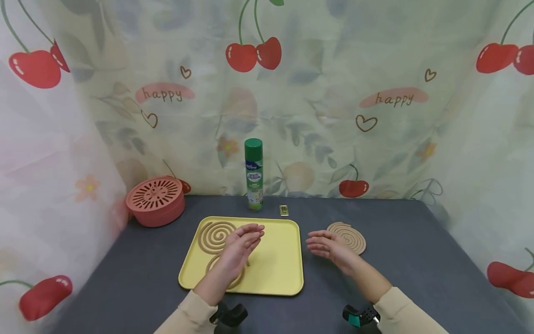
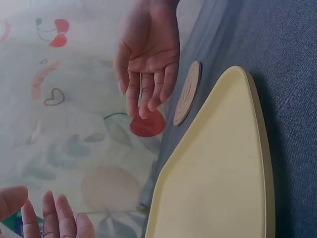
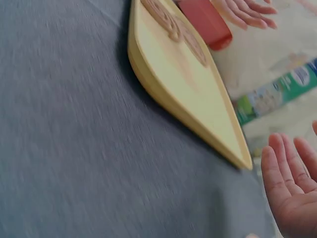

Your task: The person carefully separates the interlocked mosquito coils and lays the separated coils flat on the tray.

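Observation:
My left hand (image 1: 241, 248) is held over the yellow tray (image 1: 278, 260), fingers extended and holding nothing. Two brown spiral mosquito coils (image 1: 207, 237) lie on the tray's left half; the nearer coil (image 1: 239, 279) is partly hidden by my left forearm. To the right of the tray is my right hand (image 1: 333, 249), its palm turned inward and its fingers straight, with nothing in it. Behind that hand, a tightly wound mosquito coil (image 1: 353, 237) lies on the table, partly covered by the hand. In the right wrist view, my right palm (image 3: 299, 198) faces the camera.
A pink round container with a slotted lid (image 1: 155, 202) stands at the back left. A green spray can (image 1: 254, 176) stands upright behind the tray. Beside the can lies a small gold-coloured piece (image 1: 284, 210). Patterned curtains (image 1: 300, 139) border the dark table (image 1: 400, 250) at the back and sides.

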The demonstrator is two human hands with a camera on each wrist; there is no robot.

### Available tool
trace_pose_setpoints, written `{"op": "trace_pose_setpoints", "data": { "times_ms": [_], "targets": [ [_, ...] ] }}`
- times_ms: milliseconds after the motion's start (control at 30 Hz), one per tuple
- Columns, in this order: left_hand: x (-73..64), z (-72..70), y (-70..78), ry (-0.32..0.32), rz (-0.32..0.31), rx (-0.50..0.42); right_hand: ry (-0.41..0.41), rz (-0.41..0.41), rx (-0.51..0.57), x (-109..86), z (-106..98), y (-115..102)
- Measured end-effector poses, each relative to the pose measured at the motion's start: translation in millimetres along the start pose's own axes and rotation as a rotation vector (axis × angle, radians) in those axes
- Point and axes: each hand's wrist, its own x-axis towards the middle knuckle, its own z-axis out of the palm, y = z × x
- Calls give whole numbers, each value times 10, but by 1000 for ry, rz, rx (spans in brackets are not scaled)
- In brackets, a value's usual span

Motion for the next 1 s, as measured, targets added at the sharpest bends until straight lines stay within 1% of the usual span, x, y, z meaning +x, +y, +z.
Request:
{"op": "trace_pose_setpoints", "data": {
  "times_ms": [133,167,300,400,500,667,867,1000],
  "targets": [
    [65,115,-56,-55,-10,-5,41,3,-21,-41,-209,-53],
    [85,151,-66,-70,-14,-6,69,10,-21,-47,-249,-69],
    [178,315,-75,-122,-23,9,162,13,-91,-26,-385,-107],
    [249,442,-67,-144,-32,22,216,8,-139,4,-471,-105],
    [318,568,-82,-166,-45,34,238,-8,-172,21,-564,-90],
    [412,750,-151,-194,-78,32,266,-28,-179,34,-670,-94],
    [527,875,-258,-213,-93,43,281,-41,-132,74,-700,-130],
    [601,962,-318,-222,-101,58,283,-57,-132,120,-731,-119]
  ]
}}
